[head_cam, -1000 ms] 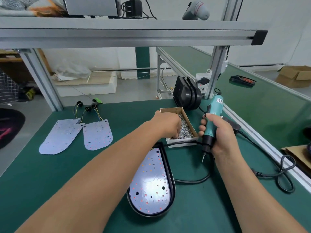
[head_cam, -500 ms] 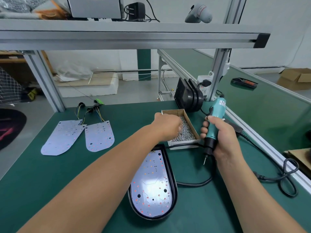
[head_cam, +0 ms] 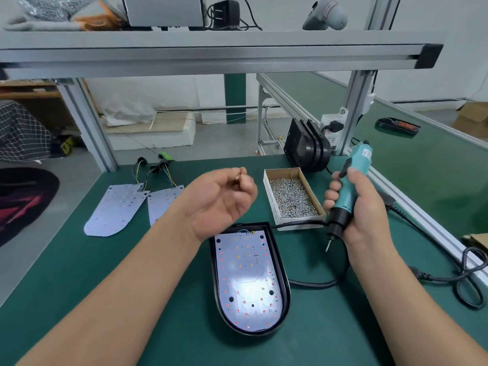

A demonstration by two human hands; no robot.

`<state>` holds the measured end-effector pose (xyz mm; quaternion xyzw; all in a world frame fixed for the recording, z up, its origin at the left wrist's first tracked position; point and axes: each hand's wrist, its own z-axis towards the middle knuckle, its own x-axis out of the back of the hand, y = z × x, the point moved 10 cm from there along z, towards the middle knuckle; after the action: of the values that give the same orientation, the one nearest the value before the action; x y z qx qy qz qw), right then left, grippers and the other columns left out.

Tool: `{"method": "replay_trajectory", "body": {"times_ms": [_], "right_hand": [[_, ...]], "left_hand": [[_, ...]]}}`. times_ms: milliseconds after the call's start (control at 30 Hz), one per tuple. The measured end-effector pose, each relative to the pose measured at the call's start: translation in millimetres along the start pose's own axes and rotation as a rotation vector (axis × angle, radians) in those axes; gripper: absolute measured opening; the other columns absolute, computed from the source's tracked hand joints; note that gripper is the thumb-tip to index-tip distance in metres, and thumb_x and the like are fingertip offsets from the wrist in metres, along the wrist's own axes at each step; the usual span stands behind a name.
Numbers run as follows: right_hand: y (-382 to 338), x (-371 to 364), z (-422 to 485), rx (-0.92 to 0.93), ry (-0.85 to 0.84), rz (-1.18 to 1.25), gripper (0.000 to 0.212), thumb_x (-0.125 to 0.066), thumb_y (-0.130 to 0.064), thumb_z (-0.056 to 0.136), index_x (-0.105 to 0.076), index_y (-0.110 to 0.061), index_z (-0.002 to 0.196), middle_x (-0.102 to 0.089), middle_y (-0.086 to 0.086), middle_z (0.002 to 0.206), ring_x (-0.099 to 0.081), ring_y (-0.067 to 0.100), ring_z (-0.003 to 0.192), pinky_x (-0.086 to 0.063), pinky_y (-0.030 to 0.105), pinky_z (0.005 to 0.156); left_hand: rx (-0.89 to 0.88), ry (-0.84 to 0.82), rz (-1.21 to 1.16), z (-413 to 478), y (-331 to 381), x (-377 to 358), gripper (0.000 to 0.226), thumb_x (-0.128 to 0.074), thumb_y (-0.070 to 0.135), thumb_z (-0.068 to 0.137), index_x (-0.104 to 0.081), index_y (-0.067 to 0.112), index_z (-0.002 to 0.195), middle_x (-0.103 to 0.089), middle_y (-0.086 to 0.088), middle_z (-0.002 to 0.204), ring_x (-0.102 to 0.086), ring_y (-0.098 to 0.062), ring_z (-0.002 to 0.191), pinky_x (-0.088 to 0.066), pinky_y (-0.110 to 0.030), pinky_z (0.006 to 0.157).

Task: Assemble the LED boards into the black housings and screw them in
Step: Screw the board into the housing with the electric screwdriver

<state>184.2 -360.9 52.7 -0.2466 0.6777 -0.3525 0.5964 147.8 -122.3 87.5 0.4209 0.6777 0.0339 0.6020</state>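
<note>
Above the far end of the black housing (head_cam: 285,291) the left hand (head_cam: 224,199) curls, contents unclear; to its right, the right hand (head_cam: 361,215) grips the screwdriver (head_cam: 356,165).

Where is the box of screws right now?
In the head view, the box of screws sits right of centre, between the left hand and the electric screwdriver.

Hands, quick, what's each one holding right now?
Left hand: palm up, fingers curled, blurred; cannot tell if it holds anything.
Right hand: gripping the teal electric screwdriver, bit pointing down.
</note>
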Motion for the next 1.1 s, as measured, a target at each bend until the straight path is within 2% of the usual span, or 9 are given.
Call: {"method": "replay_trajectory", "body": {"times_ms": [133, 267, 400, 600, 700, 800, 1100], "right_hand": [[0, -26, -17, 0.047, -0.028, 0.086, 0.019, -0.067, -0.027, 0.099, -0.058, -0.011, 0.1, -0.059, 0.003, 0.077, -0.055, 0.014, 0.063, -0.052, 0.024, 0.054], [0, -64, -36, 0.063, -0.1, 0.196, 0.013, -0.068, -0.015, 0.097, -0.058, -0.009, 0.102, -0.062, 0.006, 0.08, -0.056, 0.013, 0.063, -0.052, 0.024, 0.054], [-7, -100, -44, 0.061, -0.163, 0.316, 0.019, -0.065, -0.017, 0.098, -0.064, -0.004, 0.112, -0.06, 0.006, 0.083, -0.051, 0.012, 0.062, -0.047, 0.022, 0.053], [-7, -120, -53, 0.077, -0.198, 0.479, 0.004, -0.063, -0.014, 0.099, -0.063, -0.011, 0.097, -0.057, 0.007, 0.084, -0.049, 0.013, 0.064, -0.05, 0.024, 0.06], [-9, -112, -57, 0.111, -0.178, 0.472, 0.005, -0.065, -0.016, 0.1, -0.062, -0.013, 0.097, -0.058, 0.004, 0.083, -0.05, 0.009, 0.061, -0.051, 0.022, 0.059], [-9, -109, -61, 0.121, -0.187, 0.403, 0.01, -0.062, -0.02, 0.102, -0.062, -0.01, 0.103, -0.055, -0.001, 0.079, -0.044, 0.007, 0.058, -0.045, 0.018, 0.054], [-5, -111, -69, 0.128, -0.207, 0.406, 0.011, -0.057, -0.018, 0.102, -0.059, -0.014, 0.091, -0.051, -0.001, 0.075, -0.042, 0.008, 0.055, -0.043, 0.02, 0.05]], "left_hand": [[-0.008, 0.027, 0.012, -37, -18, 12, 0.007, -0.052, 0.007, 0.09, -0.057, 0.011, 0.09, -0.053, -0.002, 0.082, -0.046, -0.01, 0.059, -0.03, -0.015, 0.039], [-0.05, 0.012, 0.225, -60, -28, 20, 0.005, -0.064, 0.01, 0.096, -0.067, 0.008, 0.093, -0.062, -0.006, 0.088, -0.044, -0.007, 0.059, -0.031, -0.014, 0.04], [-0.095, -0.018, 0.419, -70, -28, 26, 0.006, -0.071, 0.013, 0.093, -0.075, 0.009, 0.091, -0.066, -0.009, 0.093, -0.042, -0.006, 0.06, -0.031, -0.013, 0.042], [-0.166, 0.014, 0.516, -72, -26, 32, 0.003, -0.077, 0.01, 0.086, -0.075, 0.011, 0.089, -0.068, -0.011, 0.089, -0.039, -0.007, 0.057, -0.03, -0.014, 0.041], [-0.203, 0.019, 0.589, -72, -27, 30, 0.005, -0.076, 0.015, 0.089, -0.076, 0.011, 0.091, -0.067, -0.011, 0.09, -0.037, -0.009, 0.057, -0.031, -0.014, 0.043], [-0.217, 0.035, 0.663, -71, -32, 31, 0.011, -0.075, 0.021, 0.091, -0.077, 0.01, 0.093, -0.068, -0.011, 0.091, -0.036, -0.01, 0.059, -0.031, -0.015, 0.044], [-0.189, 0.019, 0.685, -71, -42, 28, 0.009, -0.073, 0.019, 0.09, -0.078, 0.012, 0.091, -0.068, -0.01, 0.092, -0.033, -0.011, 0.06, -0.03, -0.015, 0.044]]}}
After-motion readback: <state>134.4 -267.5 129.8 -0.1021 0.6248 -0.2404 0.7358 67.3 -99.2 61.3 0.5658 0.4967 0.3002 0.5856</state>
